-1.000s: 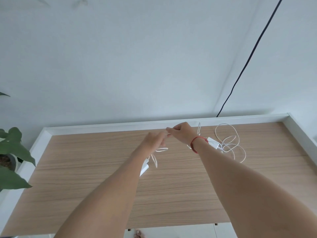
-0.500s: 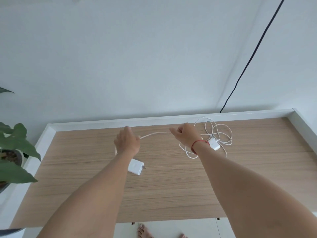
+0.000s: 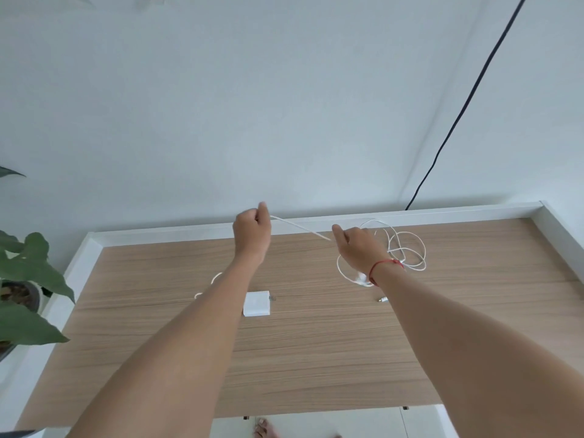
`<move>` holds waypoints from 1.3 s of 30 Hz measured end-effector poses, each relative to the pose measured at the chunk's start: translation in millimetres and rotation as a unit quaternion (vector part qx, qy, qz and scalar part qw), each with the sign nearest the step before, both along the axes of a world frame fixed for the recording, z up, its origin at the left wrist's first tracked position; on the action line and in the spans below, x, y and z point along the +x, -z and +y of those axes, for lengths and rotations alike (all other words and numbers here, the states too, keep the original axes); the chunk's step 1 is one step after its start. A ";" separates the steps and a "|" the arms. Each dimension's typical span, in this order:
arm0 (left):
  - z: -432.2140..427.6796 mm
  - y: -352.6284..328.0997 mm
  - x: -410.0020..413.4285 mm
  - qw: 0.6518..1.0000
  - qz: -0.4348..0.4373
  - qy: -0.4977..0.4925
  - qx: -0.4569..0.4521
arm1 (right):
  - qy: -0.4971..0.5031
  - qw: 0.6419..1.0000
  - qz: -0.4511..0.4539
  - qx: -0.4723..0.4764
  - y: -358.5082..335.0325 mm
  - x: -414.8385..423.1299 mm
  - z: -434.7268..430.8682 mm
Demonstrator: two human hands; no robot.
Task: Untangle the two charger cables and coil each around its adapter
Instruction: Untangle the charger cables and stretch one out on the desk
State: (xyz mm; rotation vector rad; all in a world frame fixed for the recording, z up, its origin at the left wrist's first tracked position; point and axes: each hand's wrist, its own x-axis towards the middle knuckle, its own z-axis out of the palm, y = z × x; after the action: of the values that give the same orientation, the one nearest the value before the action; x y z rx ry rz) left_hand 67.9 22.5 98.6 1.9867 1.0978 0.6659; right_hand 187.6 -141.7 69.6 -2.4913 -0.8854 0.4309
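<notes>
a bare foot (image 3: 265,428) shows on the floor below the near edge of the wooden table (image 3: 316,358), and both forearms reach out over the top. a white adapter (image 3: 256,303) lies flat on the wood just right of the left forearm, about where it lay half a second ago, with a slack loop of its cable (image 3: 215,278) showing on the arm's other side. a small plug end (image 3: 383,300), not seen before, lies loose on the wood beside the right forearm. at the left edge a plant pot (image 3: 30,295) holds dark soil and a plant with broad green leaves (image 3: 38,270). the left hand (image 3: 252,230) has lifted and gone farther out, now level with the table's white back rim (image 3: 177,230), its fingers curled round the white cable (image 3: 300,229). the right hand (image 3: 357,248), with a red string bracelet (image 3: 387,265) at the wrist, pinches the same strand with curled fingers. that strand runs longer and straighter between the hands than before. right of the right hand the cable tangle (image 3: 407,248) rests on the table; the second adapter, earlier visible by the wrist, is now mostly hidden behind it. a black cord (image 3: 458,121) runs down the wall
</notes>
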 end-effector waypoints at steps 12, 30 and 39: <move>40.8 7.3 -32.9 0.988 -0.008 -0.149 -0.034 | 0.108 0.994 0.021 0.005 16.2 21.8 -38.7; -15.1 -11.8 7.8 0.974 0.049 0.146 -0.164 | 0.073 0.947 0.258 0.177 -20.7 -10.5 43.3; 6.3 21.8 -26.8 0.978 0.139 0.141 -0.069 | 0.321 0.923 0.073 0.200 -36.3 35.4 -6.6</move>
State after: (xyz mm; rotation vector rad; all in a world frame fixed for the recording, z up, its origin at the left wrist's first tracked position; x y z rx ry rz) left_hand 41.1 28.8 76.7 2.1014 0.9640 0.1622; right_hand 222.9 -148.3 105.9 -2.1643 -0.0502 0.1776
